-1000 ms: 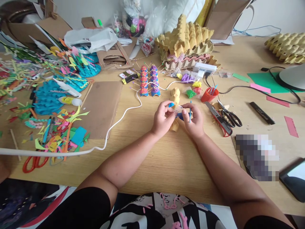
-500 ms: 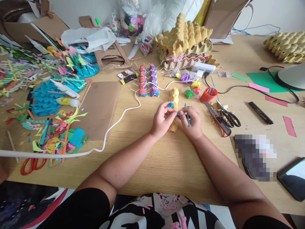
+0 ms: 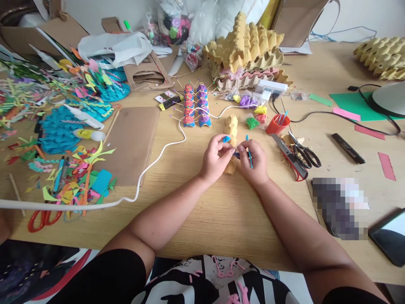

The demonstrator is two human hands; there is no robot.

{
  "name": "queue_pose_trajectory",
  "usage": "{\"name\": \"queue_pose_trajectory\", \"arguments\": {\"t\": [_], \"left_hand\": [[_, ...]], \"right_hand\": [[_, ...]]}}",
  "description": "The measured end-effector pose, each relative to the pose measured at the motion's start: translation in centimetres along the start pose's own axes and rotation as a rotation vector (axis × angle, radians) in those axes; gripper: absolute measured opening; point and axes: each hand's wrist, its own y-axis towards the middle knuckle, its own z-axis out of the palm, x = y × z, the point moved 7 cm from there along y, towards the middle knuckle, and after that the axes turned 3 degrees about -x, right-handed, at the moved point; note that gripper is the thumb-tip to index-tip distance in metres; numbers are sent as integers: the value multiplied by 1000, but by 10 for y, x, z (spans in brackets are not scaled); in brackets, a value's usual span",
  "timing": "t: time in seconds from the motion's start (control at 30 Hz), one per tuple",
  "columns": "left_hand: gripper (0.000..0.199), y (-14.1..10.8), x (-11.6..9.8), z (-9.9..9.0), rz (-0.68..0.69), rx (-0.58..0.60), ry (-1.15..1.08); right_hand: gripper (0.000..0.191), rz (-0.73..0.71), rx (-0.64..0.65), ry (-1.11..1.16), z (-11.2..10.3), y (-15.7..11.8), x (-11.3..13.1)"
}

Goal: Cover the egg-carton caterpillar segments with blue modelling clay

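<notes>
My left hand (image 3: 215, 159) is closed with a small lump of blue modelling clay (image 3: 226, 139) between its fingers. My right hand (image 3: 255, 162) is closed around a thin blue modelling tool (image 3: 250, 157), which stands up between the fingers. Thumbs and fingertips of both hands nearly meet over a strip of yellow egg carton (image 3: 231, 125) lying on the table. Dark blue shows between the hands, on or near the strip; the fingers hide most of it. Behind to the left stand two painted egg-carton strips, one red (image 3: 189, 103) and one purple (image 3: 203, 102), with sticks poking out.
At right are a red cup (image 3: 277, 124) with blue tools, a utility knife (image 3: 289, 156) and black scissors (image 3: 306, 154). A white cable (image 3: 164, 147) crosses the table at left, past a cardboard sheet (image 3: 133, 145) and paper scraps. Stacked egg trays (image 3: 243, 46) stand behind.
Both hands stay in nearly the same place, with only slight finger movement. The camera view has shifted a little.
</notes>
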Motion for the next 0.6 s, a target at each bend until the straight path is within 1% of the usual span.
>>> {"name": "queue_pose_trajectory", "arguments": {"t": [0.17, 0.27, 0.37, 0.43, 0.5, 0.53, 0.6], "left_hand": [[53, -1, 4, 1, -5, -15, -4], [59, -1, 4, 0, -24, -5, -16], [60, 1, 0, -6, -44, -19, -24], [60, 2, -1, -12, -73, -59, 25], [69, 3, 0, -15, -101, -66, 47], [73, 3, 1, -16, -131, -79, 29], [79, 4, 4, -16, -160, -92, -19]], "right_hand": [[23, 16, 8, 4, 2, -1, 1], [20, 30, -32, -19, -2, 0, -4], [18, 109, -105, -114, -11, 4, -22], [16, 185, -90, -218, -15, 6, -39], [9, 260, -39, -333, -16, 7, -54], [8, 284, -49, -388, -18, 7, -59], [21, 258, -141, -480, -26, 8, -58]]}}
